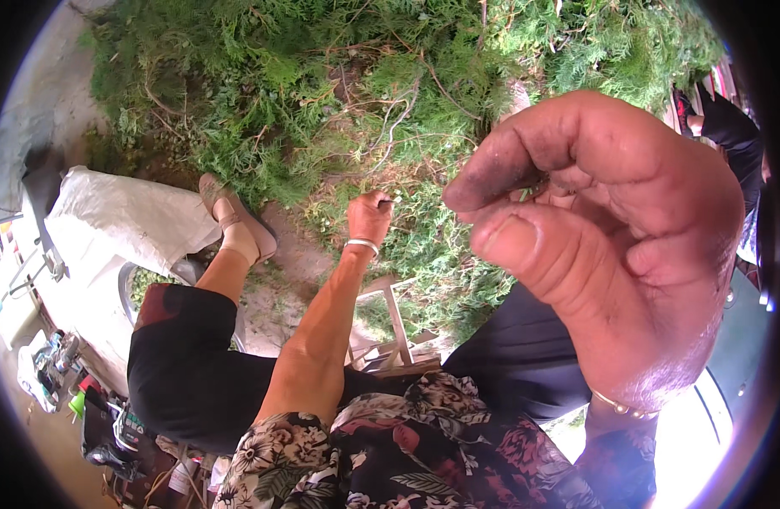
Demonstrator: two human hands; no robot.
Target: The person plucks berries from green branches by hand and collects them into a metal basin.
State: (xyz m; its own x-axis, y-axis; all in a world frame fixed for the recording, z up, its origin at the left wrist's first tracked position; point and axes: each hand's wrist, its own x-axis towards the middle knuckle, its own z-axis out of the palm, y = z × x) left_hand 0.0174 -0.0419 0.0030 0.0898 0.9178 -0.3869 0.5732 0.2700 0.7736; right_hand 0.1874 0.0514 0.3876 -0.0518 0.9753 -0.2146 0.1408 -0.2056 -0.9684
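My right hand (602, 246) looms close to the camera, soiled fingers curled toward the thumb, a small green bit (526, 194) showing between them; what they grip is unclear. My left hand (369, 219), wearing a pale bracelet, is closed around a small dark thing too small to name, low over the green conifer foliage (280, 85). Cut branches and sprigs lie heaped beyond and beside both hands. Below my left forearm is part of a wooden frame (390, 322).
A white sack (127, 220) lies left of my foot (237, 220). Assorted tools and items (101, 424) fill the lower left. A person in dark clothing (721, 136) is at the far right. My dark-clad legs are spread below.
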